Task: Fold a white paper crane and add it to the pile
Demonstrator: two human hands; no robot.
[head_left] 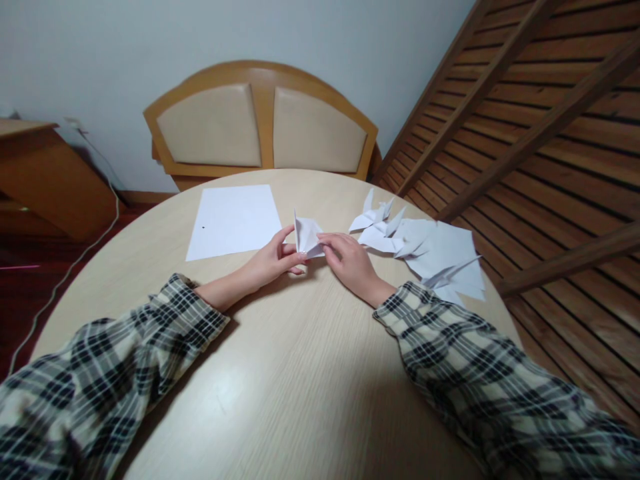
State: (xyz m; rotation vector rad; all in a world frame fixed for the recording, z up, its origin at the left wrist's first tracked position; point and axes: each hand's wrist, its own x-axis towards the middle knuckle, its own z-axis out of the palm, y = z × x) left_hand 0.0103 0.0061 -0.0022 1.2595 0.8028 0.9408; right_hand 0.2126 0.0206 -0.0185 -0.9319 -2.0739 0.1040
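White paper (307, 233) (folded) between both hands (271, 260) (350, 263).

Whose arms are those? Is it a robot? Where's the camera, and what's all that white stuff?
No robot here! These are a person's own two bare hands, with checked sleeves. The camera is worn on the person's head, looking forward and down, so you see nearly what they would.

The left hand and right hand hold a small folded paper between them. On the round wooden table, a flat white sheet lies off to the left. On the right are several pointy folded paper shapes, with more flat paper by them.
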